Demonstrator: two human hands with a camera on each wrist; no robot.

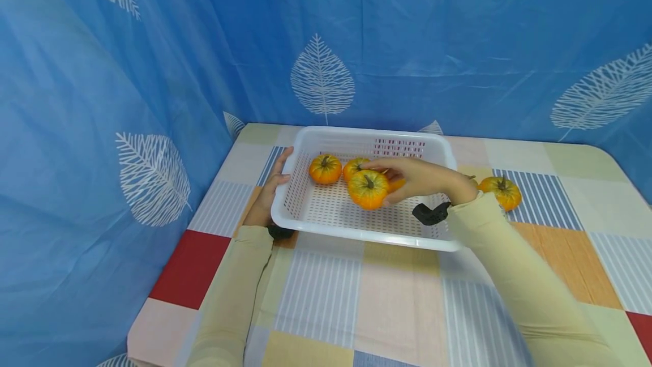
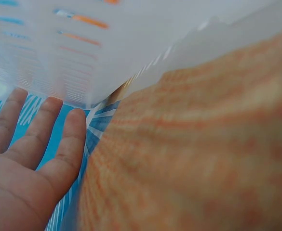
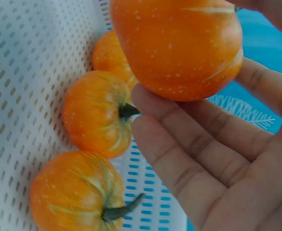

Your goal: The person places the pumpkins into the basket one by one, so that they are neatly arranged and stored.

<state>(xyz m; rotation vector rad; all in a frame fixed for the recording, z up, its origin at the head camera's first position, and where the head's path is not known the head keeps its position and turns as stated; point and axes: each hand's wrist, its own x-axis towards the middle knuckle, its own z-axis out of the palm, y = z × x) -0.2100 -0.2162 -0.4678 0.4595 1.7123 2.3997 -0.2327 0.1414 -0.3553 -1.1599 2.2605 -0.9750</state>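
Note:
My right hand [image 1: 415, 177] holds a small orange pumpkin [image 1: 368, 190] by its sides above the white plastic basket [image 1: 351, 234]. In the right wrist view the fingers curve under this pumpkin [image 3: 179, 48]. Inside the basket sit a pumpkin [image 1: 325, 169] at the left and another pumpkin [image 1: 354, 168] beside it. A third, partly behind my right hand, shows as an orange patch. My left hand [image 1: 267, 194] is at the basket's left end, its thumb near the rim. In the left wrist view its straight fingers [image 2: 66, 149] lie along the outer wall; contact is hard to tell.
Right of the basket, a pumpkin [image 1: 501, 192] sits on the patchwork tablecloth [image 1: 326, 293], with another partly hidden behind the right wrist. A blue curtain [image 1: 254, 61] with white leaf prints hangs behind the table and along its left side.

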